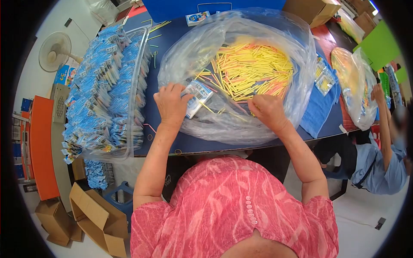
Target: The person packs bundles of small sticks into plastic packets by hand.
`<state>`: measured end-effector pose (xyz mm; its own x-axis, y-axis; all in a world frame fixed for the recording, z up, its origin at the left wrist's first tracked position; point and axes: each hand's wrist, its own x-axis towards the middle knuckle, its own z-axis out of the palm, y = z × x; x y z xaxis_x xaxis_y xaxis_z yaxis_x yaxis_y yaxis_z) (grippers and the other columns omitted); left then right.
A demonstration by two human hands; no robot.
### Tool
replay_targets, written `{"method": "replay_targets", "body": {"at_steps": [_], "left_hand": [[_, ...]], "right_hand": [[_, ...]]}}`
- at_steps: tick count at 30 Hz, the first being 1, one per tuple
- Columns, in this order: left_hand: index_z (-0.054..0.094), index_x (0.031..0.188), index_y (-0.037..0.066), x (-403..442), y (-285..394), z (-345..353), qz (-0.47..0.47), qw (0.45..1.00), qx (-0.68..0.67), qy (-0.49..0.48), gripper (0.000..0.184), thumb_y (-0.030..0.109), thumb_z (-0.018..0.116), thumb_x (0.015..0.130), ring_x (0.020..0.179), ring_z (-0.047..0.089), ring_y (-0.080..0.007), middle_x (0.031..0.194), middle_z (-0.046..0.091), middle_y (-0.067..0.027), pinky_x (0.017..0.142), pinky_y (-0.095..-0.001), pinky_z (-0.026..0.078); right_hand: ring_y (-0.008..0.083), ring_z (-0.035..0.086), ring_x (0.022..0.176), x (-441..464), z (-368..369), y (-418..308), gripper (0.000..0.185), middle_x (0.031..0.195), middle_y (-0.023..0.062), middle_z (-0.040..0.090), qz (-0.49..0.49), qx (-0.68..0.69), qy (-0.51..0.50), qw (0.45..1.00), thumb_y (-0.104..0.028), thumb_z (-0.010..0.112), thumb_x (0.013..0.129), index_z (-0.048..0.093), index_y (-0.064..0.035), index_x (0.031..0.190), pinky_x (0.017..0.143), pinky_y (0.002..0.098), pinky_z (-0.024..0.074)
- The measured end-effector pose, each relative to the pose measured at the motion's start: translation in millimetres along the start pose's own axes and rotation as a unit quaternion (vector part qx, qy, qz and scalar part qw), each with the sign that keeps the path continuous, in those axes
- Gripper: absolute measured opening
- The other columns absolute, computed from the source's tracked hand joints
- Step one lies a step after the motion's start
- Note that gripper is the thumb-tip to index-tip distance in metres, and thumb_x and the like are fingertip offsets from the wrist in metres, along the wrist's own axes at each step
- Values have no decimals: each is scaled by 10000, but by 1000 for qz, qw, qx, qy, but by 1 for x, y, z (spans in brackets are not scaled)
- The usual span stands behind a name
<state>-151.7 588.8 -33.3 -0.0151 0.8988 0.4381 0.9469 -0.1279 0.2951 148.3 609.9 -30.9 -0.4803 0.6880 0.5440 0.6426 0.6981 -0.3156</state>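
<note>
A pink-red short-sleeved shirt with a pale leaf pattern (232, 202) is nearest, its wearer's bare forearms reaching over a dark blue tabletop (150, 90). The left hand (171, 103) has its fingers bent and its thumb against a small flat blue-and-white printed packet (197, 96), gripping its left side. The packet lies tilted at the left front of a wide, crumpled clear plastic bag (241, 133). The right hand (269, 111) is curled with its fingers drawn together, at the front edge of a heap of thin yellow and pink sticks (251, 71) in the bag; whether it pinches any, I cannot tell. To the left, a clear plastic tub (131, 124) is packed with blue-and-white striped packets (97, 86). To the right, a clear printed packet (323, 79) rests on a blue cloth (318, 107). Beyond the bag are a small printed box (198, 18) and a large blue box (172, 9)
</note>
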Motion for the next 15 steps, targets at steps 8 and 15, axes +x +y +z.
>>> {"method": "replay_targets", "body": {"at_steps": [8,15], "left_hand": [[629,874,88,3,-9,1,-19,999,-45,-5,144,174,706,789,791,582,-209,811,623,-34,705,-385,385],[620,948,30,12,36,-24,-154,830,-521,-123,125,151,596,923,745,553,-47,807,632,10,664,-231,445]], "right_hand": [[273,579,510,2,1,1,239,568,105,558,6,-19,-16,1000,-180,642,807,499,-72,650,466,385,439],[135,506,502,27,-13,-12,249,550,69,527,191,197,-21,961,-156,703,791,538,-38,648,474,288,374]]}}
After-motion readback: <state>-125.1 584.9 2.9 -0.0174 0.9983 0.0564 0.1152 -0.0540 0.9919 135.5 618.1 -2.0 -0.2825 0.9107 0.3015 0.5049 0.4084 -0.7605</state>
